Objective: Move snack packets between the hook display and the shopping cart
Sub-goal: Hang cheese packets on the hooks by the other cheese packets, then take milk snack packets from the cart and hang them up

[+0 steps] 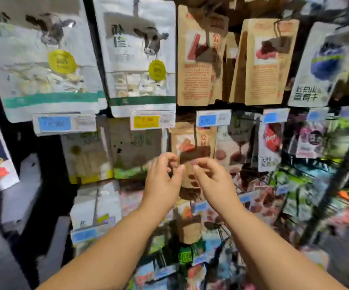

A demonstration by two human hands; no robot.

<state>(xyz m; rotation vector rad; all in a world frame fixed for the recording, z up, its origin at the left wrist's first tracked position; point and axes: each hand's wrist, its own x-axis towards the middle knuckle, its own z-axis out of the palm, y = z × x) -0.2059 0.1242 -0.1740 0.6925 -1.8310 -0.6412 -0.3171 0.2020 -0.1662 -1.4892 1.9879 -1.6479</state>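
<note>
Your left hand (161, 181) and right hand (213, 181) are close together in front of a brown packet (187, 143) hanging in the middle row of the hook display (98, 59). Both hands have curled fingers, the left at the packet's left edge and the right across its front. Through the blur you cannot tell whether either grips it. Room is tight: a grey packet (136, 147) hangs just beside it on the left, a pale packet (232, 147) on the right, and a blue price tag (208, 120) sits at its top edge. Your hands hide its lower part, and the rows below smear together.
</note>
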